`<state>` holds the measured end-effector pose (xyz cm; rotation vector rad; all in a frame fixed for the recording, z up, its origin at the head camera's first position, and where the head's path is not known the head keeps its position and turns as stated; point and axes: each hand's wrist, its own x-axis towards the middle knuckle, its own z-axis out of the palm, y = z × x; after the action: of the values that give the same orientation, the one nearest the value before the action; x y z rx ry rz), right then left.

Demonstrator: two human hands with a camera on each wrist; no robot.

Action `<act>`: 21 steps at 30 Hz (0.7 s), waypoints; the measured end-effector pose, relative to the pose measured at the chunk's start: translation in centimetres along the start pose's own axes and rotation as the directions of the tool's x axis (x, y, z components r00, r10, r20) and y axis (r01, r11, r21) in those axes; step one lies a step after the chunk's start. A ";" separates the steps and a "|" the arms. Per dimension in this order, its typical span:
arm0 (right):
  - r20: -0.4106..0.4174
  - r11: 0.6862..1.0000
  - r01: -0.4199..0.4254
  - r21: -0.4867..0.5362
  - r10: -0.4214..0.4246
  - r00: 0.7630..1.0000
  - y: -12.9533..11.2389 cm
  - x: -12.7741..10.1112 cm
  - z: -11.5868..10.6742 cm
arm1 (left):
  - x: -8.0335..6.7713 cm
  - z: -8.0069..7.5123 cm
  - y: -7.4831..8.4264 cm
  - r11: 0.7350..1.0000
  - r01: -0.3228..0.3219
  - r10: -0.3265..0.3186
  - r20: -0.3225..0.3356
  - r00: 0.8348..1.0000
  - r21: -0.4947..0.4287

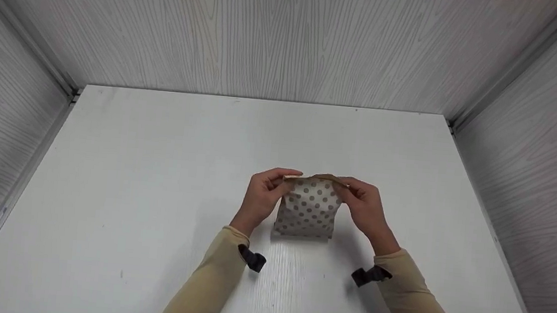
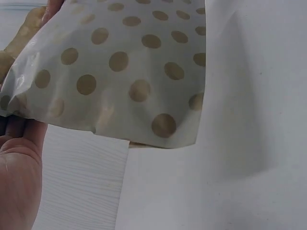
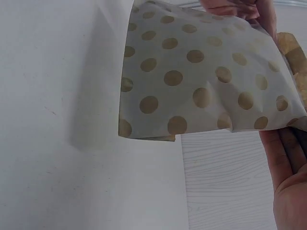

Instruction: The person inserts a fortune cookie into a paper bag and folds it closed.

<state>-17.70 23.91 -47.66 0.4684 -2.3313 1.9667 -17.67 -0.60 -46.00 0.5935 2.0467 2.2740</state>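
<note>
At the centre of the frame, on the white counter [image 1: 154,191], the polka-dot paper bag [image 1: 307,210] stands upright with its base down. Your left hand [image 1: 264,195] and right hand [image 1: 366,204] each pinch a top corner. Pull unevenly and you may tear the thin rim; lean on it and the bag could buckle or tip toward you.

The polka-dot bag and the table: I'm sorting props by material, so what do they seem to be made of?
The polka-dot bag looks like thin coated paper: soft creases and a faint sheen in the wrist views, a brown kraft-like inside at the top edge. Plastic film cannot be ruled out. The table looks like smooth white laminate or painted board, slightly glossy, with a reflection near the bag.
</note>
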 end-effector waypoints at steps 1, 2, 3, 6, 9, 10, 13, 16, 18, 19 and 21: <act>0.004 1.000 0.004 0.009 -0.004 1.000 0.0 0.0 0.0 | 0.0 0.0 0.0 1.000 -0.004 0.004 -0.006 1.000 0.001; 0.007 1.000 0.008 0.018 -0.008 1.000 -0.1 0.0 0.0 | 0.0 0.0 -0.1 1.000 -0.007 0.007 -0.013 1.000 -0.004; 0.011 1.000 0.014 0.024 -0.014 1.000 -0.1 0.0 0.0 | 0.1 0.0 -0.2 1.000 -0.011 0.011 -0.021 1.000 -0.011; 0.025 0.999 0.026 0.043 -0.027 0.999 -0.2 0.0 -0.1 | 0.1 0.1 -0.4 0.999 -0.021 0.019 -0.050 0.999 -0.038; 0.038 0.998 0.025 0.049 -0.027 0.999 -0.6 -0.1 -0.1 | 0.1 0.2 -0.5 0.998 -0.027 0.023 -0.071 0.997 -0.060; 0.044 0.998 0.022 0.054 -0.025 0.999 -0.8 -0.1 -0.1 | 0.1 0.2 -0.6 0.997 -0.029 0.024 -0.073 0.997 -0.070; 0.051 0.998 0.018 0.052 -0.021 0.998 -1.8 -0.3 0.1 | 0.1 0.2 -0.6 0.995 -0.036 0.029 -0.077 0.997 -0.090; 0.049 0.998 0.025 0.050 -0.027 0.998 -2.7 -0.4 0.4 | 0.1 0.2 -0.7 0.993 -0.038 0.030 -0.073 0.997 -0.113; 0.046 0.998 0.037 0.047 -0.040 0.998 -2.9 -0.4 0.5 | 0.1 0.2 -0.7 0.992 -0.038 0.030 -0.071 0.997 -0.119; 0.046 0.998 0.047 0.048 -0.050 0.998 -2.9 -0.4 0.5 | 0.1 0.2 -0.7 0.992 -0.038 0.030 -0.069 0.997 -0.124; 0.047 0.997 0.059 0.057 -0.062 0.997 -2.4 -0.3 0.4 | 0.1 0.2 -0.6 0.991 -0.042 0.034 -0.061 0.998 -0.126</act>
<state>-16.77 23.26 -45.49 0.5900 -2.2665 2.0196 -17.87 -0.31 -46.58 0.5687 1.9117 2.4494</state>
